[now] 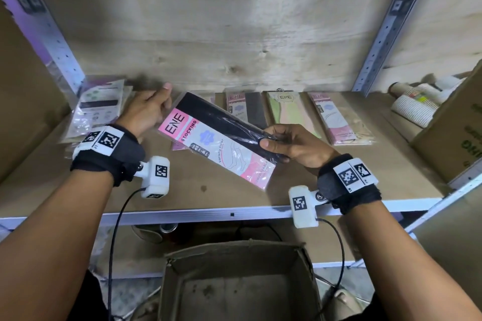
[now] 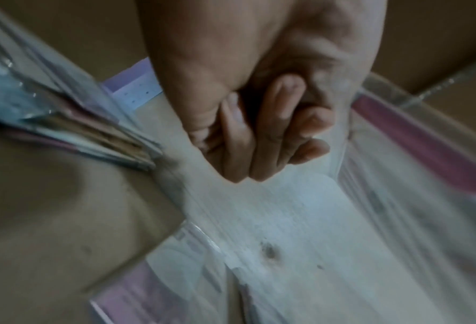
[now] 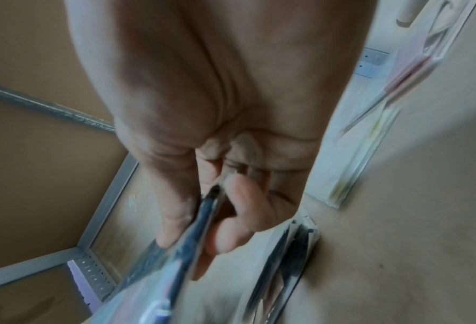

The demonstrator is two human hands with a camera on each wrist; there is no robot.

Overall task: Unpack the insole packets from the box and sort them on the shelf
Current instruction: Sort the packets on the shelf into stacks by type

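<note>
My right hand (image 1: 268, 139) pinches the dark long edge of a pink-and-white ENE packet (image 1: 216, 143) with black contents, held tilted above the shelf board (image 1: 234, 190). In the right wrist view the thumb and fingers of the right hand (image 3: 220, 208) clamp the packet (image 3: 181, 263) edge-on. My left hand (image 1: 163, 104) hovers by the packet's upper left corner. Its fingers (image 2: 272, 131) are curled into the palm with nothing in them, and the packet (image 2: 397, 153) lies just beside them. The cardboard box (image 1: 240, 281) stands open below the shelf, its visible floor bare.
A stack of pale packets (image 1: 99, 109) lies at the shelf's left end. Three ENE packets (image 1: 242, 107) (image 1: 287, 109) (image 1: 336, 120) lie in a row at the back. Stacked paper cups (image 1: 414, 107) and a large carton (image 1: 456, 133) fill the right end. Metal uprights flank the bay.
</note>
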